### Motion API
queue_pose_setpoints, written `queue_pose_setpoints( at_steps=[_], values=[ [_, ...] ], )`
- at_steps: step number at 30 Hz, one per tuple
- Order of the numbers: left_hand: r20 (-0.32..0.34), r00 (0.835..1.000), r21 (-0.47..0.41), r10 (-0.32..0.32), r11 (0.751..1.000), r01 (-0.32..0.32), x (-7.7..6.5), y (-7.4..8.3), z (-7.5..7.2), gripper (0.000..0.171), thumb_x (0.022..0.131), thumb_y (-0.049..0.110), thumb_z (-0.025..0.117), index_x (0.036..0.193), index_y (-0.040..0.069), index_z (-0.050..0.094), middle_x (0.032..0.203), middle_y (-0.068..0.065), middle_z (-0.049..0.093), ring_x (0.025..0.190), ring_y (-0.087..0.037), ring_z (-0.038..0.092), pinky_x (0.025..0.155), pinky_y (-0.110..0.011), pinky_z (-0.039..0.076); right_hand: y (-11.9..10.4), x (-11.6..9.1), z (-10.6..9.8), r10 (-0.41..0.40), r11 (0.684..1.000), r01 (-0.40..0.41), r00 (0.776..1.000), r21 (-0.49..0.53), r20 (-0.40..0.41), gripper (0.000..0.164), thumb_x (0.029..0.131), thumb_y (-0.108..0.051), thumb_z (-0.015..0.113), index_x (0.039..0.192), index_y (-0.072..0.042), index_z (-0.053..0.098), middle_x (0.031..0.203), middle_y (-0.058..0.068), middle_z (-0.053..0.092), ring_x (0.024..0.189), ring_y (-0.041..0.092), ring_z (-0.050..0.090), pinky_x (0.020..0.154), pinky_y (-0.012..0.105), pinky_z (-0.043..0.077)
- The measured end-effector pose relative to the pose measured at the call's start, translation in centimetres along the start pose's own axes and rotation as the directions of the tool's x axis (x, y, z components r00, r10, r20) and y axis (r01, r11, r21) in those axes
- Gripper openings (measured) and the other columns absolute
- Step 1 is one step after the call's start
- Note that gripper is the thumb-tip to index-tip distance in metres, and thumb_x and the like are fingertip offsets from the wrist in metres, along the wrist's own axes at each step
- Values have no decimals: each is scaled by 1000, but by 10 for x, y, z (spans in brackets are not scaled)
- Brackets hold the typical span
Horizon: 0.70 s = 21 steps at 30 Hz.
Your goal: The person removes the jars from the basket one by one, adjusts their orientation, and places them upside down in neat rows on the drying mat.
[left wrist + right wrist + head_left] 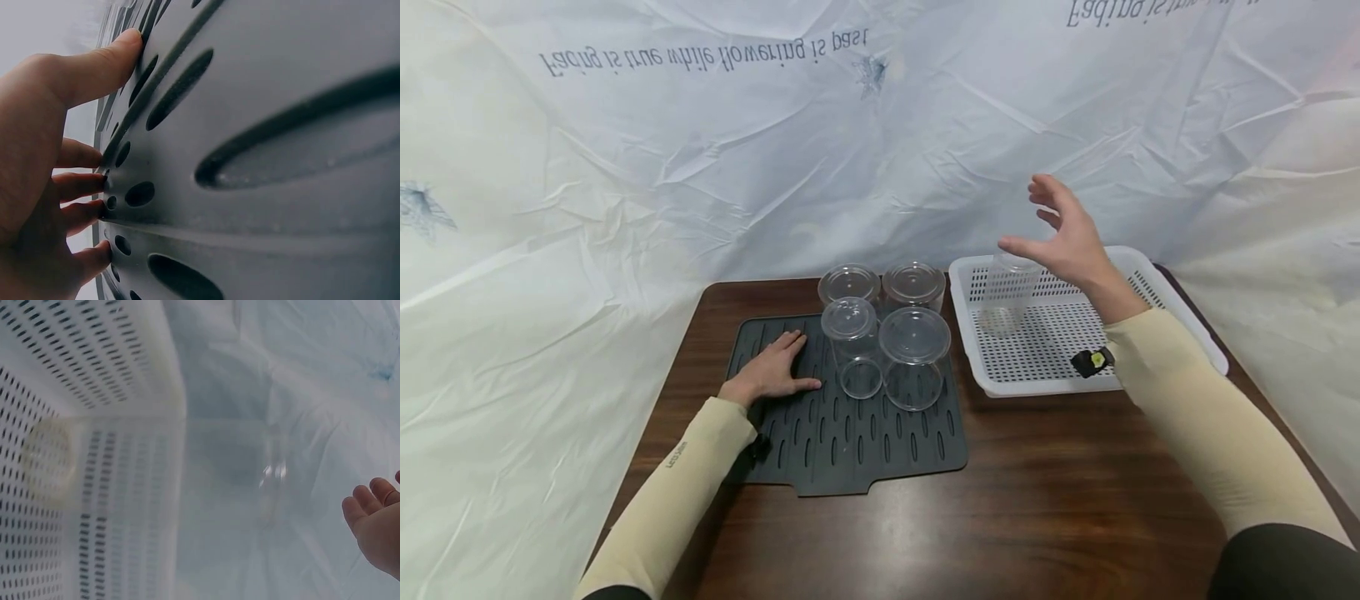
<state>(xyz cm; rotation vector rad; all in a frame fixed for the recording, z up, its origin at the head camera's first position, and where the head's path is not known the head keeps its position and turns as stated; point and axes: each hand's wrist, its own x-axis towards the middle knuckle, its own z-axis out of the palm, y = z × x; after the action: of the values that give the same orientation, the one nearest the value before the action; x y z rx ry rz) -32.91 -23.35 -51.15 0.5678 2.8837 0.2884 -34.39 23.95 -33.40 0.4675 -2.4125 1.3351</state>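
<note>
My left hand (772, 368) rests on the left part of a dark grey ridged mat (842, 458), its fingers spread. In the left wrist view its fingertips touch the slotted mat (300, 212). Raised over the white basket, my right hand (1063, 242) holds nothing, with thumb and fingers wide apart. Beneath it a clear jar (1006, 302) stands upright in the basket's left part. The right wrist view shows that jar (225, 475) apart from the fingers. Several clear lidded jars, among them a front one (914, 362), stand grouped on the mat's right side.
The white perforated basket (1060, 387) sits at the table's right, beside the mat. Brown tabletop (925, 533) extends in front of both. A pale printed sheet (880, 150) hangs close behind the table and along its sides.
</note>
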Motion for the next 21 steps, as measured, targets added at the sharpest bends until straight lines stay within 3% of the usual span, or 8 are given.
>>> queue_pose_setpoints(
  at_steps=[14,21],
  values=[
    [-17,1000,-9,19,1000,-19,0,0,1,102,83,66,63,154,3,26,161,-20,19,148,-40,17,116,-58,24,40,-19,-12,165,985,-165,986,-43,6,98,82,-36,78,157,-22,16,156,14,28,144,32,29,118,46,26],
    [-9,1000,-1,24,1000,-24,1,-2,2,103,83,67,63,154,2,25,161,-20,18,148,-40,16,116,-58,23,53,-21,-13,261,965,-255,958,-67,120,105,82,-41,77,158,-15,11,159,19,22,145,41,25,116,56,26]
  ],
)
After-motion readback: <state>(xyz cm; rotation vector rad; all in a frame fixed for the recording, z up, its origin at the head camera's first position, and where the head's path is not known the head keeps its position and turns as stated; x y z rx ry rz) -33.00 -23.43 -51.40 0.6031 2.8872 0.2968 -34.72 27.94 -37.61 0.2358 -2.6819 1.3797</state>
